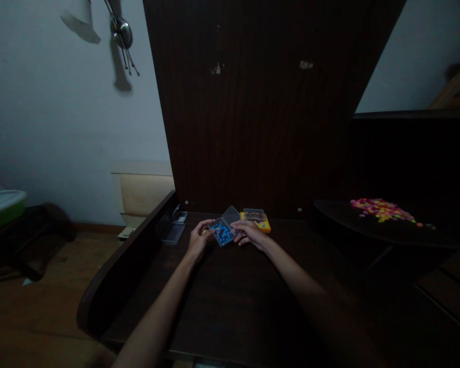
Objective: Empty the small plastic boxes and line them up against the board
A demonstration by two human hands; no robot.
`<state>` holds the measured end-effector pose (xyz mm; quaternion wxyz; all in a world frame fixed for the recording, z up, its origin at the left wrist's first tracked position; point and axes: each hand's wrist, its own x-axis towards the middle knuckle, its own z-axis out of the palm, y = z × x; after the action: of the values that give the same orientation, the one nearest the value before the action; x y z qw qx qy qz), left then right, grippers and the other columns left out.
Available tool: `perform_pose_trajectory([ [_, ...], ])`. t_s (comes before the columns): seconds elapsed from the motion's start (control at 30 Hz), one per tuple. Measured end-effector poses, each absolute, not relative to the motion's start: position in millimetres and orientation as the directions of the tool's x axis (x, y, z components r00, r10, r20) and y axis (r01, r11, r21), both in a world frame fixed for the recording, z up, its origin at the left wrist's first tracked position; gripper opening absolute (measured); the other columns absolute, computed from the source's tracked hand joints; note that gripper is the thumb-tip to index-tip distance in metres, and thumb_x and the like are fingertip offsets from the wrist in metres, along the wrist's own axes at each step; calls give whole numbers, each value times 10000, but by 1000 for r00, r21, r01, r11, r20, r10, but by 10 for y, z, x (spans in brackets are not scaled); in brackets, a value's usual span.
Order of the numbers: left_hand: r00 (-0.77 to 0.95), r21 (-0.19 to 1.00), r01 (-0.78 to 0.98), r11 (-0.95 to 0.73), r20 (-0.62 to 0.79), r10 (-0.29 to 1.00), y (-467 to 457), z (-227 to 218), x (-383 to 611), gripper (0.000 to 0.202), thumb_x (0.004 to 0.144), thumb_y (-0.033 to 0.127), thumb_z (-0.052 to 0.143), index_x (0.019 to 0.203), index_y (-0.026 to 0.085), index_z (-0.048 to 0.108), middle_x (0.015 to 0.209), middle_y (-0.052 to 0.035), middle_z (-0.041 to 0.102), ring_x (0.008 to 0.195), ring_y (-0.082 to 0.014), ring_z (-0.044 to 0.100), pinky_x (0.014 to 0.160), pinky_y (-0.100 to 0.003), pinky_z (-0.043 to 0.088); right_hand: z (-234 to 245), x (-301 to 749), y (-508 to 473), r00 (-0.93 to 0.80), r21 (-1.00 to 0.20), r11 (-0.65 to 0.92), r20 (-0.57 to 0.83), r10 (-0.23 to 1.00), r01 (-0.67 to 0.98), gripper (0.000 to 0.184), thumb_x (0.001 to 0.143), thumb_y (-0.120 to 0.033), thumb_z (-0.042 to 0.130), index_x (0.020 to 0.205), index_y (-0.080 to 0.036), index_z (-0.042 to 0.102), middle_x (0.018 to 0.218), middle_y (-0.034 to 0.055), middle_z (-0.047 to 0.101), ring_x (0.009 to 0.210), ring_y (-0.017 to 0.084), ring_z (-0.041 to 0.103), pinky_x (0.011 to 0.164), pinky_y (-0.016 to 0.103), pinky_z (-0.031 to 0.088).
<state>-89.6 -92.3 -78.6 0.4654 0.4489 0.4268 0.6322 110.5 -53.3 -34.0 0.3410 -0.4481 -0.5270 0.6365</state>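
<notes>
Both my hands meet at the far middle of a dark wooden desk (230,301). Between them is a small clear plastic box (224,230) with its lid hinged up, filled with blue beads. My left hand (200,238) grips the box's left side with curled fingers. My right hand (250,233) holds its right edge, fingers curled over it. Just behind the right hand lies a yellow box (263,223) with a clear case (254,213) on top.
Two more small clear cases (175,229) lie at the desk's left rim. A pile of pink, yellow and green beads (383,209) sits on a dark shelf at right. A tall dark panel (253,102) rises behind the desk. Wooden floor and a green-rimmed tub (2,207) are at left.
</notes>
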Motion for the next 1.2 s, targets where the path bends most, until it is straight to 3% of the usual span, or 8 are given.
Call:
perform_pose_trajectory([
  [0.1, -226, 938, -274, -214, 153, 962, -887, -773, -967, 445, 632, 272, 769, 1044, 174, 633, 1284, -121, 640, 1179, -300, 605, 867, -377, 551, -411, 930, -529, -384, -966, -256, -221, 896, -41, 50, 859, -181, 640, 839, -138, 624, 602, 3, 661, 398, 107, 600, 336, 163, 429],
  [0.23, -279, 896, -376, -237, 135, 951, -877, -721, -1046, 582, 611, 221, 807, 1154, 198, 599, 1343, -136, 602, 1207, -295, 591, 831, -320, 548, -438, 732, -484, -407, -958, -269, -208, 889, -99, 131, 887, -188, 611, 772, -127, 617, 553, -4, 624, 365, 76, 538, 318, 147, 371],
  [0.5, -368, 882, -348, -316, 182, 912, -828, -716, -1147, 635, 664, 312, 828, 1223, 214, 542, 1404, -156, 545, 1117, -273, 657, 853, -351, 560, -417, 516, -451, -478, -941, -311, -213, 852, -134, 116, 912, -160, 575, 833, -110, 644, 634, 36, 669, 428, 95, 589, 386, 177, 470],
  [0.6, -464, 919, -184, -349, 232, 855, -789, -740, -1161, 493, 702, 325, 786, 1130, 161, 606, 1263, -161, 651, 1123, -277, 653, 923, -395, 541, -462, 431, -421, -435, -950, -278, -192, 880, -142, 92, 903, -180, 598, 852, -112, 632, 685, 75, 702, 525, 137, 670, 466, 207, 538],
  [0.7, -459, 925, 128, -357, 374, 806, -800, -763, -1172, 352, 792, 345, 676, 1077, 140, 662, 1138, -135, 712, 1102, -273, 661, 989, -439, 503, -531, 342, -361, -353, -968, -205, -143, 925, -145, 103, 893, -209, 616, 841, -120, 617, 650, 68, 691, 532, 145, 677, 504, 226, 562],
  [0.87, -274, 773, 550, -315, 524, 806, -873, -819, -1190, 620, 736, 244, 652, 1339, 148, 547, 1325, -129, 609, 1233, -286, 569, 1082, -447, 426, -641, 233, -240, -223, -996, -4, 16, 975, -90, 196, 819, -325, 688, 863, -141, 634, 631, 30, 667, 478, 125, 628, 450, 215, 515],
  [1.0, -214, 707, 670, -225, 474, 854, -866, -884, -1169, 839, 687, 257, 686, 1459, 129, 385, 1357, -162, 562, 1261, -303, 535, 1079, -451, 422, -686, 215, -196, -169, -986, 167, 165, 972, -2, 229, 756, -361, 697, 828, -146, 665, 681, 19, 658, 455, 99, 559, 408, 199, 442],
  [1.2, -237, 678, 725, -125, 415, 878, -790, -974, -1133, 895, 693, 385, 727, 1447, 83, 350, 1439, -222, 464, 1353, -321, 438, 1129, -455, 362, -714, 228, -259, -200, -921, 372, 345, 917, 117, 175, 724, -327, 680, 791, -170, 717, 807, 31, 640, 657, 142, 578, 516, 217, 467],
])
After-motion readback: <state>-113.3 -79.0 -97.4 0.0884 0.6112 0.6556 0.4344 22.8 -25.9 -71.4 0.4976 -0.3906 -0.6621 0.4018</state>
